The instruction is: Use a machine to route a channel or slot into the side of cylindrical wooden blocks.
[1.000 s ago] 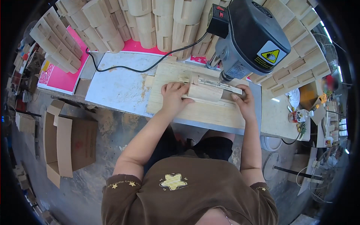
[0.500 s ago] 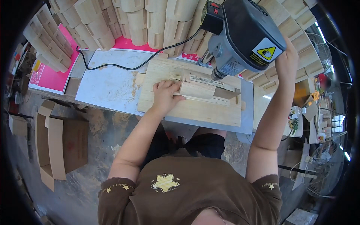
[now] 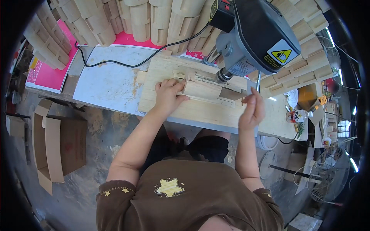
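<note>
A pale curved wooden piece [image 3: 204, 90] lies in a slotted wooden jig board [image 3: 185, 111] on the bench. My left hand [image 3: 167, 94] grips its left end, thumb along the near side and fingers at the far side. Over the piece hangs the dark grey drill press [image 3: 262, 38], its chuck [image 3: 222, 76] close to the slot in the wood; whether the bit touches is hidden. My right hand [image 3: 252, 111] is off the right end of the jig, fingers loosely bent and apart, with nothing visible in them. A metal lever rod [image 3: 258, 81] reaches down just beyond its fingertips.
Stacks of curved wooden pieces [image 3: 138, 23] line the back of the bench, with more behind the drill press. A black cable [image 3: 127, 65] crosses the white board. At right stand a bottle [image 3: 298, 115] and a fan [image 3: 327, 173]; an open carton [image 3: 63, 142] sits on the floor at left.
My right hand has come from the far right side of the drill press down and left, near the jig's right end. My left hand stays on the wooden piece. The view has shifted slightly.
</note>
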Demonstrator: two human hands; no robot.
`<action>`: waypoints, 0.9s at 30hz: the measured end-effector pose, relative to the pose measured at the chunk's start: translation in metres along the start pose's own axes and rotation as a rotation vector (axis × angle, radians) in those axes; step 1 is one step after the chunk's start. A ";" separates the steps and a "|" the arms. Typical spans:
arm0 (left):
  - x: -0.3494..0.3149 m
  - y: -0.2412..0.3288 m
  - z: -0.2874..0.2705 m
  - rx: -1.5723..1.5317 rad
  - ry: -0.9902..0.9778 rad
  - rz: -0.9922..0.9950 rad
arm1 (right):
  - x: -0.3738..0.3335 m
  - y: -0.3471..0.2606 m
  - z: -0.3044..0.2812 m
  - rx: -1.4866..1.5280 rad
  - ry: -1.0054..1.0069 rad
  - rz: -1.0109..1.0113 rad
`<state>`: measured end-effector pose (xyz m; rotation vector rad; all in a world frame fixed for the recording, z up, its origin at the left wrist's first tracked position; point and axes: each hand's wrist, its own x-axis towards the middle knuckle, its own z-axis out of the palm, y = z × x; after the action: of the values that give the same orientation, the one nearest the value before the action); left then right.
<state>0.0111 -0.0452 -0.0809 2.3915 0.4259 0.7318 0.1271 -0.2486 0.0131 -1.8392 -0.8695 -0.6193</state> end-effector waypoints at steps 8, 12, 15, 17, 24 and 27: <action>-0.001 -0.002 0.002 0.019 0.015 0.031 | 0.008 0.017 0.000 -0.093 0.002 -0.266; 0.001 0.001 0.002 0.022 -0.030 -0.007 | 0.059 -0.021 -0.032 -0.047 0.098 -0.179; -0.002 0.005 0.012 0.033 -0.028 0.010 | 0.135 -0.043 -0.026 -0.090 0.037 -0.008; 0.001 0.012 0.022 0.038 0.011 0.074 | 0.180 -0.031 -0.013 -0.317 -0.084 0.055; 0.007 0.019 0.029 -0.004 -0.080 0.028 | 0.183 -0.010 -0.030 -0.197 -0.159 -0.001; 0.006 0.017 0.031 0.003 -0.069 0.041 | 0.140 -0.047 -0.043 -0.164 -0.112 0.051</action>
<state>0.0366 -0.0691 -0.0884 2.4271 0.3504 0.6652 0.1747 -0.2342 0.1584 -2.0545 -0.8628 -0.5741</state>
